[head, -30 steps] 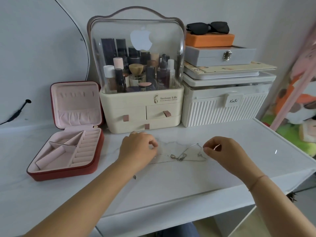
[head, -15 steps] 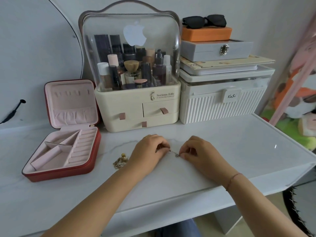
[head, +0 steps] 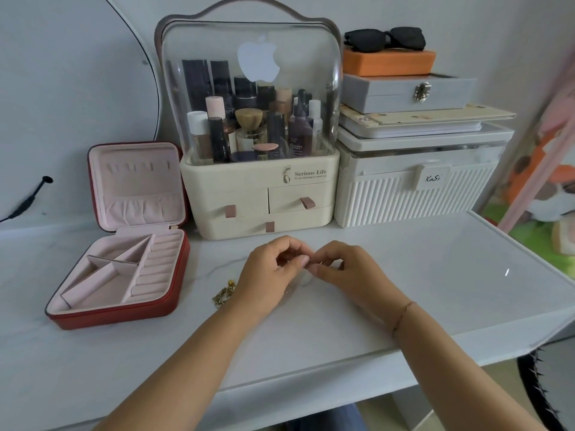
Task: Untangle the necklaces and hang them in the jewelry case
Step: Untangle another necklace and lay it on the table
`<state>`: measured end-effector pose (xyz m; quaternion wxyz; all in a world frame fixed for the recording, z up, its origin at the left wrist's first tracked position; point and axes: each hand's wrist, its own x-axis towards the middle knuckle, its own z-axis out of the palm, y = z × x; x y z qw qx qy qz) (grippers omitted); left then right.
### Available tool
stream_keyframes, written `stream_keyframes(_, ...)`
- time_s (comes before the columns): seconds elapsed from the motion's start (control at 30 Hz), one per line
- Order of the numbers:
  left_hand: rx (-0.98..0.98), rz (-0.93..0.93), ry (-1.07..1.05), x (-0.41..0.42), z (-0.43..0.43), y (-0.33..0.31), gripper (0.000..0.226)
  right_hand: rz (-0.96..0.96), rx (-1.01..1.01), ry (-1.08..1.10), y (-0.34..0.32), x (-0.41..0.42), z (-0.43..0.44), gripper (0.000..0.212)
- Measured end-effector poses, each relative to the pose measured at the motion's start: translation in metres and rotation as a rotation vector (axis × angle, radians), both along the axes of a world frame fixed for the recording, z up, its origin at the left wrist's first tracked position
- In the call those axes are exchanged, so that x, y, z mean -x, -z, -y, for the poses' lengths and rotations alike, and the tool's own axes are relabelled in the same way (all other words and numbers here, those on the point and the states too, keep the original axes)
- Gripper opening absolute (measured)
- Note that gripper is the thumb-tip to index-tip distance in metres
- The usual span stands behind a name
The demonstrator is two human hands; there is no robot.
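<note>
Left hand (head: pixel 273 272) and right hand (head: pixel 345 272) at frame centre, low over the white tabletop (head: pixel 435 275), fingers of both curled, fingertips meeting. Between them, pinched from both sides, a thin necklace (head: pixel 306 279), visible only as a faint blur just below the fingertips; direction and length impossible to tell. Thin cord bracelet (head: pixel 403 315) on the right wrist.

Readable writing: "Serious Life" on the cream cosmetics organizer (head: pixel 258 197) in the upper centre, with smaller print beneath too small to read; a white apple logo on its clear dome. On the white ribbed box (head: pixel 413 197) to the right, a tab with handwriting-style letters, seemingly "KaSi".

Gold chain (head: pixel 224 293) bunched on the tabletop just beside the left wrist, long axis running from lower left to upper right.

Red jewelry case (head: pixel 118 312) at left, open, pink-lined lid upright at the far side, tray facing up.
</note>
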<state>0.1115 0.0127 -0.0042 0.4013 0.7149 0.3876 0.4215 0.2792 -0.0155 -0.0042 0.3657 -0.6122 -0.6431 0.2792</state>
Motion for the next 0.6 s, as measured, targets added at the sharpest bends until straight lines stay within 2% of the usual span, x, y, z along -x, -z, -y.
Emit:
stream_keyframes(0.13,0.019,0.065,-0.030,0.002,-0.001,-0.002,0.015,-0.064,-0.008,0.005,0.001,0.001,0.002,0.007)
stream_keyframes(0.27,0.045,0.029,-0.077,0.000,-0.002,-0.001,0.013,-0.442,0.040,-0.017,-0.008,0.005,0.004,0.013)
stream_keyframes(0.4,0.008,-0.026,-0.139,0.001,-0.002,-0.001,0.007,-0.707,0.128,0.031,-0.010,0.004,-0.003,0.019)
stream_keyframes(0.47,-0.018,-0.027,-0.143,0.002,-0.002,-0.001,0.004,-0.782,0.175,0.013,-0.009,0.004,-0.005,0.025)
stream_keyframes(0.6,-0.038,-0.039,-0.109,0.001,0.000,-0.003,0.003,-0.867,0.173,-0.051,-0.006,0.005,-0.006,0.014)
